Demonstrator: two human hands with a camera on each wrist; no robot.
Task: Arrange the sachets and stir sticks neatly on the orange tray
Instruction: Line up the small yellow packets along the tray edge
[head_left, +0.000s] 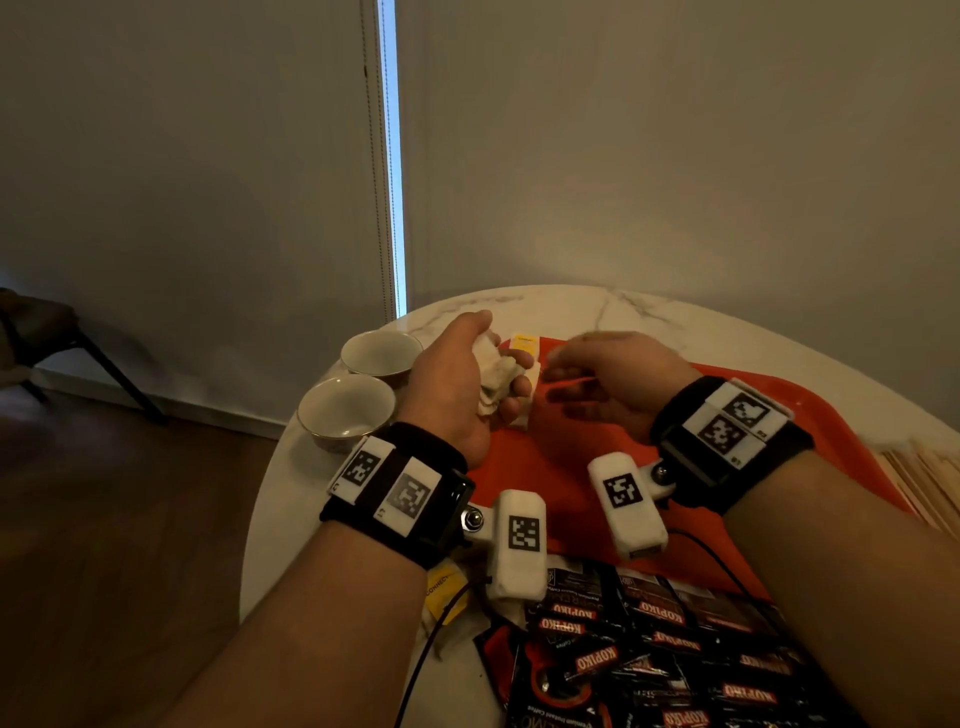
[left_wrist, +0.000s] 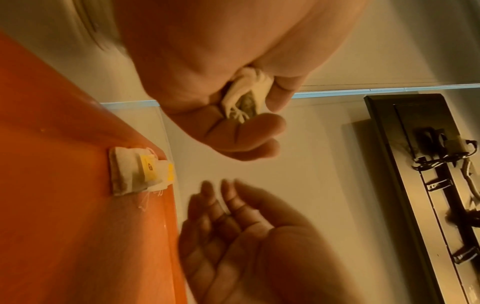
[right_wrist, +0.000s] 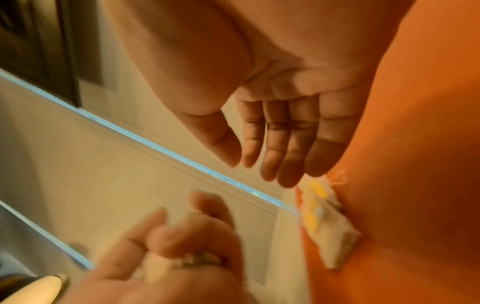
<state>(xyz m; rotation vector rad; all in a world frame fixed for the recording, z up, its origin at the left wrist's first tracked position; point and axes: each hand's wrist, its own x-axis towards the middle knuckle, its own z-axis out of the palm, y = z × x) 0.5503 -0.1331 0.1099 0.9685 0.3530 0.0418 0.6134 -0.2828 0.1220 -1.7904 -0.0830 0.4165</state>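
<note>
My left hand (head_left: 467, 379) hovers over the far left corner of the orange tray (head_left: 545, 467) and grips a bunch of white tea bags (head_left: 496, 376); the same bunch (left_wrist: 245, 98) shows between its curled fingers in the left wrist view. A small pile of tea bags with yellow tags (left_wrist: 137, 172) lies on the tray's far corner, also seen as the pile (right_wrist: 327, 222) in the right wrist view. My right hand (head_left: 597, 384) floats just right of the left one, fingers straight (right_wrist: 285, 144), holding nothing. Wooden stir sticks (head_left: 930, 478) lie at the tray's right edge.
Two white bowls (head_left: 382, 353) (head_left: 345, 410) stand left of the tray on the round marble table (head_left: 623, 306). Several black coffee sachets (head_left: 649, 654) are heaped at the near edge, with a yellow-tagged tea bag (head_left: 444, 592) beside them. A chair (head_left: 47, 338) stands far left.
</note>
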